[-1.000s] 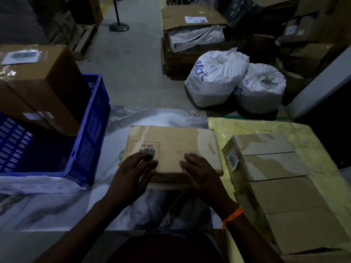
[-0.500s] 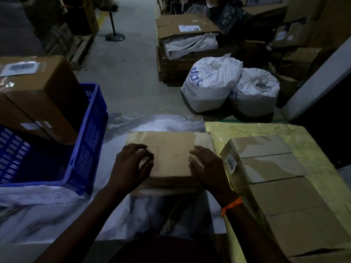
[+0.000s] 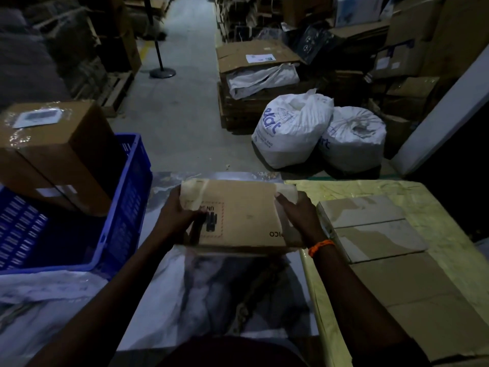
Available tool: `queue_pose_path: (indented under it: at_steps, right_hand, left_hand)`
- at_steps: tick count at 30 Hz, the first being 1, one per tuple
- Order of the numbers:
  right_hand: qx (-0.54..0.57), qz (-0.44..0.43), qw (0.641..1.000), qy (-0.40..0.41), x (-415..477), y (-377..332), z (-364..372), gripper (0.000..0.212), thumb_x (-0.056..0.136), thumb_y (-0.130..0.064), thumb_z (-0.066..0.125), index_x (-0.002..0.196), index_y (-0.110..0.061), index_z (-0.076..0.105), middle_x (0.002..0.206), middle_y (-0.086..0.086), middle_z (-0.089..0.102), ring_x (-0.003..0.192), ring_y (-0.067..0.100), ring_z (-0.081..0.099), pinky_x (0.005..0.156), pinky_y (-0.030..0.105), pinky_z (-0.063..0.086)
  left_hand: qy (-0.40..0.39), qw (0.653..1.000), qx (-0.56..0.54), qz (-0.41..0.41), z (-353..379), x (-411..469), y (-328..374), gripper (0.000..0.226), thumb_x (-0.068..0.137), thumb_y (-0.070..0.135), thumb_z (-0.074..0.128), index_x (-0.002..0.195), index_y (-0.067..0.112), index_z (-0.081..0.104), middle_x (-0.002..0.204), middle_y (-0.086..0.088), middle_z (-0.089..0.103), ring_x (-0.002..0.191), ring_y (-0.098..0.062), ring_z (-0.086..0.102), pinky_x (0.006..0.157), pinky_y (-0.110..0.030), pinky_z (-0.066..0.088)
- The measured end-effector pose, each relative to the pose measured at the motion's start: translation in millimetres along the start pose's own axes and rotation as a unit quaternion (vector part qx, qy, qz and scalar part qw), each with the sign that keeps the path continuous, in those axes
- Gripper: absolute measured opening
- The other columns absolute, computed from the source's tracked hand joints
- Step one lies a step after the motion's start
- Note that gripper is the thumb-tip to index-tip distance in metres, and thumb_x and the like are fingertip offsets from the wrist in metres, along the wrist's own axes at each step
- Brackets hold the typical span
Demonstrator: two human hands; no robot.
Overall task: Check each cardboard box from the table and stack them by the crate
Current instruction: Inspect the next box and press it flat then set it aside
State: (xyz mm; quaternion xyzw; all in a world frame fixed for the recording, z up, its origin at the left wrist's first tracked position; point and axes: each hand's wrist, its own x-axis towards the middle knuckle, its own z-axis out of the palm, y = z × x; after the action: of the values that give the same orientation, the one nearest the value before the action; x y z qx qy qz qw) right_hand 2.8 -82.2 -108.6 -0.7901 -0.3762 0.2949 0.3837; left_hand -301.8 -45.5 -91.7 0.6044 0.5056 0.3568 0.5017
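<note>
We see a flat cardboard box (image 3: 243, 213), brown with pale tape at its far corners and a printed UN mark. It is tilted up near the far edge of the desk (image 3: 185, 300), with the left hand (image 3: 177, 218) and right hand (image 3: 299, 215) gripping its short ends. A small taped box (image 3: 370, 226) and a larger box (image 3: 423, 300) lie touching along the right edge. A blue crate (image 3: 127, 197) at the left edge holds a tall labelled box (image 3: 60, 154), tilted.

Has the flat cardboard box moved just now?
Yes. The flat cardboard box has tipped up off the marbled tabletop, left hand and right hand gripping its ends.

Marbled table (image 3: 172, 300), blue crate (image 3: 124, 207) at left, 2 cardboard boxes (image 3: 370, 229) at right
</note>
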Motion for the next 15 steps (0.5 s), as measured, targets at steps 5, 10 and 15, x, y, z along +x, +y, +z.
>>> queue_pose_path:
  at_steps: [5, 10, 15]
  right_hand:
    - [0.08, -0.001, 0.996, 0.031, 0.6, -3.9, -6.3, 0.052, 0.089, -0.053, 0.073, 0.12, -0.013, 0.061, 0.112, 0.001, 0.065, 0.104, 0.022, 0.062, 0.079, 0.032, 0.044]
    - [0.112, 0.034, 0.993, 0.03, -17.6, 18.9, -0.7, 0.056, 0.089, -0.056, 0.071, 0.121, -0.011, 0.06, 0.11, 0.003, 0.065, 0.104, 0.022, 0.062, 0.086, 0.036, 0.051]
    - [0.061, 0.054, 0.997, 0.015, -38.8, 64.3, 12.9, 0.083, 0.066, -0.081, 0.073, 0.118, -0.016, 0.071, 0.107, 0.001, 0.074, 0.099, 0.022, 0.07, 0.089, 0.05, 0.059]
  left_hand:
    - [0.113, 0.993, -0.029, -0.011, -2.9, 10.2, 4.1, 0.077, 0.08, 0.046, 0.079, 0.144, 0.021, 0.043, 0.131, 0.002, 0.057, 0.113, -0.013, 0.06, 0.087, -0.035, 0.054]
    - [0.105, 0.989, -0.018, -0.099, -13.0, -4.5, -21.0, 0.091, 0.077, 0.085, 0.059, 0.145, 0.025, 0.052, 0.14, -0.004, 0.058, 0.122, -0.023, 0.059, 0.103, -0.053, 0.05]
    - [0.088, 0.987, 0.032, -0.134, -0.1, -46.8, -53.3, 0.06, 0.093, 0.041, 0.069, 0.142, 0.009, 0.056, 0.127, -0.015, 0.063, 0.107, -0.022, 0.061, 0.097, -0.043, 0.053]
